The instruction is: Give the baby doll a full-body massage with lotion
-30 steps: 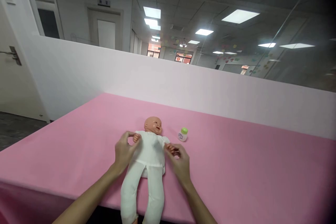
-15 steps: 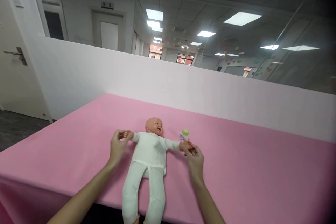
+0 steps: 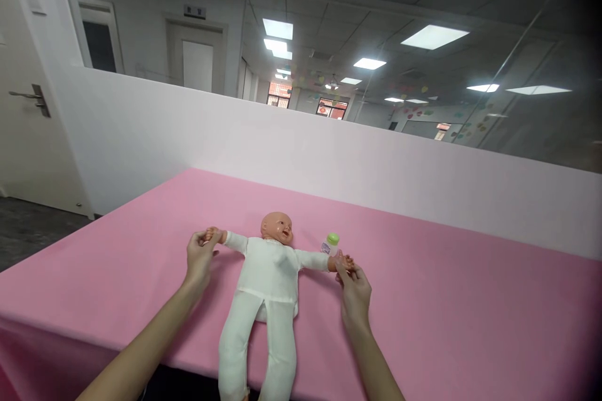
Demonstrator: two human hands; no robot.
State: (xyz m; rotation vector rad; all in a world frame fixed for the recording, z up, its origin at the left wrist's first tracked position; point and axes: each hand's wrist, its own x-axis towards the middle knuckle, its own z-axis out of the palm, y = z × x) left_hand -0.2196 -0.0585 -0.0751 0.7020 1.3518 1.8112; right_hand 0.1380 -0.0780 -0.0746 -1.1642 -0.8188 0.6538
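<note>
A baby doll (image 3: 270,276) in a white top and trousers lies on its back on the pink table cover (image 3: 446,313). Its head is toward the wall and its legs reach past the near edge, the feet mostly cut off by the frame. My left hand (image 3: 200,257) is closed on the doll's hand at the left. On the other side, my right hand (image 3: 355,288) pinches the doll's other hand. Both doll arms are stretched out sideways. Just behind the right-hand doll arm stands a small clear bottle (image 3: 330,243) with a green cap, its lower part hidden.
A low white wall (image 3: 301,141) with glass above it runs along the table's far side. At the left is a door (image 3: 40,131) with a metal handle. Dark space shows below the table's near edge.
Both my hands have moved outward with the doll's hands, the left one farther and slightly up. The doll's arms are now spread wider. The bottle stays in place.
</note>
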